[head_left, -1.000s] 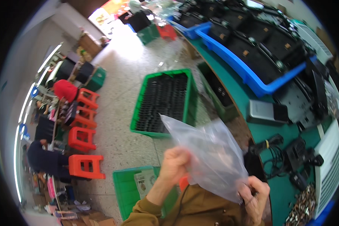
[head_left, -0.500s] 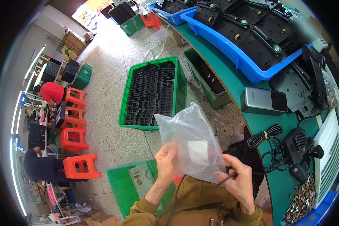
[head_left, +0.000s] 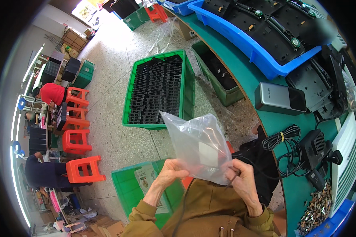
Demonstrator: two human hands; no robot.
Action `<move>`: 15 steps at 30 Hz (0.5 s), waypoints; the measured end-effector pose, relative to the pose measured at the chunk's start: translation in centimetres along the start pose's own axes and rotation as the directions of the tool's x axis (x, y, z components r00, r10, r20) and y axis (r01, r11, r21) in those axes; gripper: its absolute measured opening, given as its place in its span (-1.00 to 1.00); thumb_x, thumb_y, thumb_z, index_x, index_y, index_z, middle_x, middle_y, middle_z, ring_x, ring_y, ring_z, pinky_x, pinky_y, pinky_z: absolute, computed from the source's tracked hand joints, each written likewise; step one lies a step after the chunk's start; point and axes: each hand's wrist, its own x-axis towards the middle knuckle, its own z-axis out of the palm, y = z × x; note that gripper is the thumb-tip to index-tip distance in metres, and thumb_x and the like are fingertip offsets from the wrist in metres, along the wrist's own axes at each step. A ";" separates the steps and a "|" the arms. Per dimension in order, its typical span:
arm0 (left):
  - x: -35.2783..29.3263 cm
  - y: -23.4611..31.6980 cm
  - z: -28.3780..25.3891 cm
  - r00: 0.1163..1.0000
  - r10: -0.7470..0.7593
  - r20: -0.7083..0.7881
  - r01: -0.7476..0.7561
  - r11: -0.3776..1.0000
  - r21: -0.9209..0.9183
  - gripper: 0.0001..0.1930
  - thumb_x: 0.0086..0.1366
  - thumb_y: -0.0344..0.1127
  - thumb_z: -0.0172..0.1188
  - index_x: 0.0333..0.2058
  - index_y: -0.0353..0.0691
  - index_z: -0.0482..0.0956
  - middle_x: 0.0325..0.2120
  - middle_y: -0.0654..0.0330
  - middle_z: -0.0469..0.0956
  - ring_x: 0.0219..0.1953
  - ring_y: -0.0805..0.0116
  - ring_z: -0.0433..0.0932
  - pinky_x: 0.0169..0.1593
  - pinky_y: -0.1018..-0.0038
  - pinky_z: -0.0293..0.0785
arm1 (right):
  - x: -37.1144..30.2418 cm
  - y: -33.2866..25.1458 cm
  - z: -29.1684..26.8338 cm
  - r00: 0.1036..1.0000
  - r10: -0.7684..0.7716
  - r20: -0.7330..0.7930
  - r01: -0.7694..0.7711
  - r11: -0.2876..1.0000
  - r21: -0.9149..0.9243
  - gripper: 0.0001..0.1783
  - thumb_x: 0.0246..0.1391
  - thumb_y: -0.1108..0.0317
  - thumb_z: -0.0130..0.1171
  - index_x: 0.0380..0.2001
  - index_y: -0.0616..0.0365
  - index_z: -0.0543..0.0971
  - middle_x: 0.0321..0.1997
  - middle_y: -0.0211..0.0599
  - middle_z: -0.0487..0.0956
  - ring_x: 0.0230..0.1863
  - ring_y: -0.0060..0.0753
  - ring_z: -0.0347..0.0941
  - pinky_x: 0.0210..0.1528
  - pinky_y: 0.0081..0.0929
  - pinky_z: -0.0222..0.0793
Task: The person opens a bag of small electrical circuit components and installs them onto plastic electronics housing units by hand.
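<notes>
A clear plastic bag spreads out before me, its pointed corner toward the far left. A pale rectangular patch shows on or through it. My left hand is closed in a pinch on the bag's near left edge. At its near right edge my right hand is closed on the plastic, fingers bent. A thin dark strip or cord pokes out by the right fingertips; I cannot tell if it is held. Below the left forearm lies a green crate with a printed sheet.
A green crate of stacked black parts stands ahead. The green table at right bears a blue tray of black panels, a grey box-shaped device, coiled cables and small metal pieces. Red stools and people are at left.
The bag has opened wider and swung slightly, its far tip now lower. My left hand has dropped a little and turned, thumb now pointing right. The right hand has shifted slightly left.
</notes>
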 end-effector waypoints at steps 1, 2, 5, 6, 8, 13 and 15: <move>0.0 0.1 -0.3 1.000 -0.016 -0.009 0.016 1.000 -0.005 -0.83 0.02 -0.51 0.39 -0.37 -0.34 0.62 -0.46 0.21 0.63 -0.57 0.48 0.53 -0.44 0.61 0.49 | 0.4 0.7 0.1 0.998 -0.023 0.054 0.025 0.998 -0.050 -0.90 0.06 0.49 0.16 -0.35 0.31 0.57 -0.63 -0.46 0.46 -0.56 -0.74 0.31 -0.50 -0.68 0.23; -0.2 -0.1 -0.8 1.000 -0.017 -0.011 0.017 1.000 -0.002 -0.83 0.02 -0.51 0.39 -0.37 -0.34 0.62 -0.46 0.21 0.63 -0.57 0.48 0.53 -0.44 0.61 0.49 | 0.6 1.0 0.6 0.997 -0.029 0.072 0.033 0.998 -0.048 -0.89 0.06 0.51 0.15 -0.32 0.32 0.57 -0.63 -0.48 0.47 -0.55 -0.68 0.35 -0.48 -0.64 0.26; -2.0 -1.6 -3.3 0.979 -0.132 -0.157 0.110 0.984 -0.143 -0.86 0.01 -0.54 0.36 -0.39 -0.33 0.63 -0.44 0.22 0.63 -0.52 0.49 0.54 -0.44 0.63 0.47 | 0.8 0.4 1.0 0.995 -0.008 0.104 0.010 1.000 -0.020 -0.71 -0.06 0.71 -0.06 -0.27 0.29 0.57 -0.48 -0.37 0.55 -0.43 -0.64 0.42 -0.39 -0.58 0.35; -2.8 -2.4 -4.4 0.976 -0.148 -0.157 0.137 0.987 -0.083 -0.82 0.01 -0.56 0.30 -0.33 -0.33 0.63 -0.38 0.20 0.63 -0.43 0.45 0.55 -0.36 0.57 0.46 | 0.6 0.2 0.9 0.995 -0.062 0.082 0.061 0.998 0.019 -0.62 -0.11 0.76 -0.14 -0.26 0.28 0.57 -0.42 -0.31 0.58 -0.37 -0.64 0.45 -0.33 -0.56 0.38; -3.4 -3.2 -6.0 0.976 -0.154 -0.156 0.167 0.983 0.077 -0.77 0.02 -0.56 0.25 -0.27 -0.30 0.65 -0.36 0.21 0.63 -0.35 0.42 0.55 -0.29 0.51 0.45 | 1.0 0.4 0.2 0.976 -0.207 -0.061 0.200 0.975 -0.100 -0.60 -0.07 0.78 -0.13 -0.20 0.31 0.57 -0.32 -0.32 0.60 -0.22 -0.54 0.48 -0.13 -0.62 0.37; -1.1 -1.0 -2.8 0.991 -0.120 0.060 0.103 0.967 0.231 -0.71 0.08 -0.59 0.22 -0.17 -0.28 0.65 -0.25 0.30 0.63 -0.17 0.51 0.53 -0.03 0.53 0.43 | 2.3 0.5 -0.5 0.989 -0.055 -0.138 0.060 0.998 0.031 -0.40 0.05 0.21 0.32 0.04 0.43 0.42 -0.14 -0.12 0.59 -0.12 -0.44 0.48 -0.06 -0.53 0.37; -1.8 -0.5 -2.2 0.995 -0.065 0.076 0.042 0.961 0.272 -0.73 0.09 -0.55 0.26 -0.18 -0.26 0.65 -0.25 0.30 0.63 -0.17 0.50 0.51 -0.04 0.51 0.43 | 2.5 0.0 -0.4 0.996 0.089 -0.005 -0.088 0.993 0.082 -0.28 0.00 0.08 0.37 0.05 0.44 0.41 -0.16 -0.07 0.60 -0.11 -0.42 0.50 -0.09 -0.55 0.37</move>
